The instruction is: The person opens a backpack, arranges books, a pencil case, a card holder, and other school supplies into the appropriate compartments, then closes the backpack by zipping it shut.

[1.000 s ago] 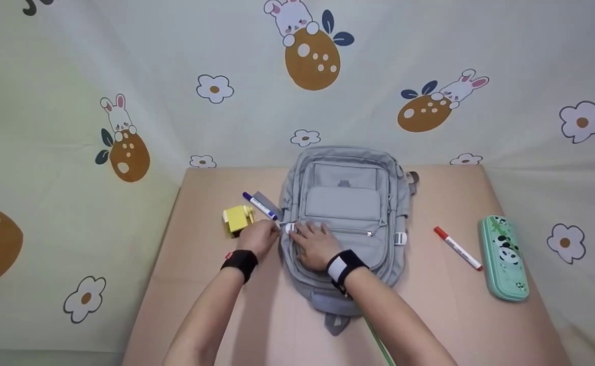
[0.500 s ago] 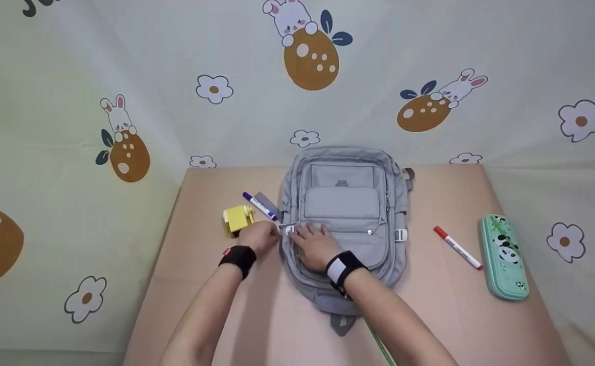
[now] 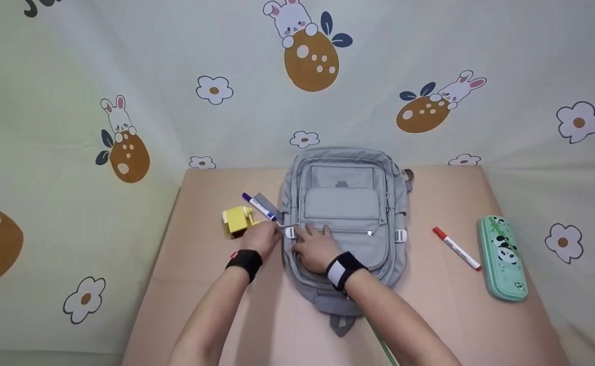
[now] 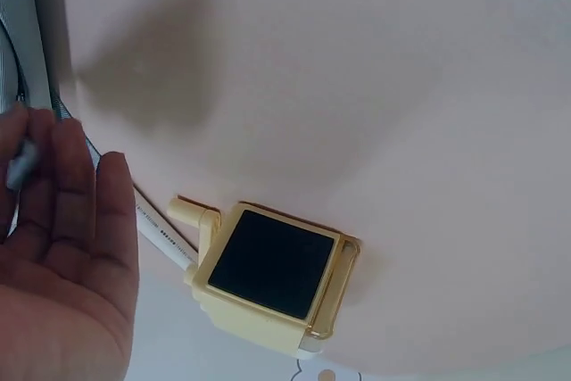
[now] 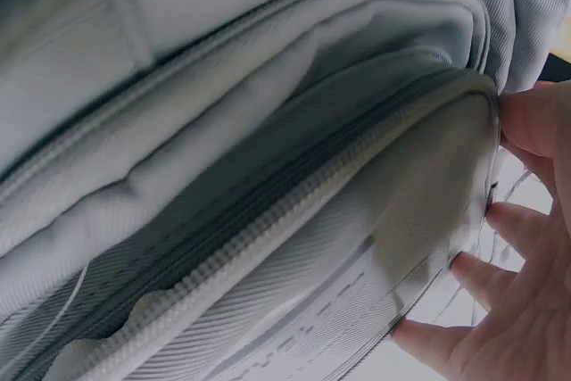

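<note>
Backpack [image 3: 346,203]: one, lay under spread right fingers [image 5: 486,281]
Left fingers [image 4: 73,176]: pinched one grey strap [image 4: 23,165]
Markers [image 3: 457,249]: two
Pencil case [image 3: 502,259]: one

- One backpack [image 3: 346,203]
- Two markers [image 3: 259,206] [image 3: 456,248], half past nine and three o'clock from the backpack
- One pencil case [image 3: 502,258], farther out at three o'clock
- One yellow box [image 3: 236,218] at nine o'clock
- Two hands [image 3: 262,238] [image 3: 319,249]
- Two wristbands [image 3: 245,264] [image 3: 346,270]
- Three printed rabbits [image 3: 290,20] [image 3: 120,120] [image 3: 454,91]

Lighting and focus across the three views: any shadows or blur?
Head: soft shadow on the pinkish tabletop, grey backpack fairly sharp. Left wrist: broad shadow on the same tabletop, left hand dim, the pale item it pinches blurred. Right wrist: upper left corner dark and blurred, background behind the right hand washed out.
</note>
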Motion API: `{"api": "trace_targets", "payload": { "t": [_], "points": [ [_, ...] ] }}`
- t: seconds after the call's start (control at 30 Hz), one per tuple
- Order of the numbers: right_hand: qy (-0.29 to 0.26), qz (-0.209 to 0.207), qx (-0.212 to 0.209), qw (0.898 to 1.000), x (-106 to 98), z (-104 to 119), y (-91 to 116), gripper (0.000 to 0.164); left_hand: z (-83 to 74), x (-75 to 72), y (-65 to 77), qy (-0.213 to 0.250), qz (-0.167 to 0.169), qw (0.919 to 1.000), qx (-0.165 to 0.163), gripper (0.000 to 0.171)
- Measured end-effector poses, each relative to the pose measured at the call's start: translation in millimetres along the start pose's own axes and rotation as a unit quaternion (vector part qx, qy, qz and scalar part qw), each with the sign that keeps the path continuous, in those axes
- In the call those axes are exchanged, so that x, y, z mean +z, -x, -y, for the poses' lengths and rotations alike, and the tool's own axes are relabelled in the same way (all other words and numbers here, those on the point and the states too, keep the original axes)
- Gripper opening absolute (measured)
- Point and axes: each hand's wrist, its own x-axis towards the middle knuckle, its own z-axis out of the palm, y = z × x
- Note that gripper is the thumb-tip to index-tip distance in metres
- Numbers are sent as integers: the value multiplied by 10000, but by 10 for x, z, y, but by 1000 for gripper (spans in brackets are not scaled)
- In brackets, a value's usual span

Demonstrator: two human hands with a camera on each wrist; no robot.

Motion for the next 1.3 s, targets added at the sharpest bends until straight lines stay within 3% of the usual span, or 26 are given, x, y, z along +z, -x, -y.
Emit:
{"api": "trace_targets", "payload": {
  "t": [0.27, 0.53, 0.77, 0.9, 1.07, 1.2, 1.3],
  "points": [
    [156, -67, -48, 9998, 59, 6, -16, 40, 8, 51, 3, 144, -162, 9991, 373, 8],
    [697, -303, -477, 9960, 161, 74, -78, 55, 27, 5, -1, 48, -238, 9996, 131, 11],
    [243, -252, -196, 9992, 97, 53, -100, 47, 60, -44, 24, 31, -306, 9994, 152, 10],
    [15, -352, -249, 9991, 74, 10, -75, 45, 94, -33, 52, -457, -351, 9977, 349, 10],
    [-132, -322, -309, 9989, 32, -3, -37, 44, 100, -27, 86, -1127, -383, 9876, 1019, 13],
    [-212, -295, -302, 9989, -1, 4, -34, 43, 113, -34, 104, -1117, -350, 9833, 1394, 13],
    [-204, -237, -290, 9991, -15, 10, -41, 40, 128, -41, 107, -834, -206, 9874, 1332, 14]
  ]
}}
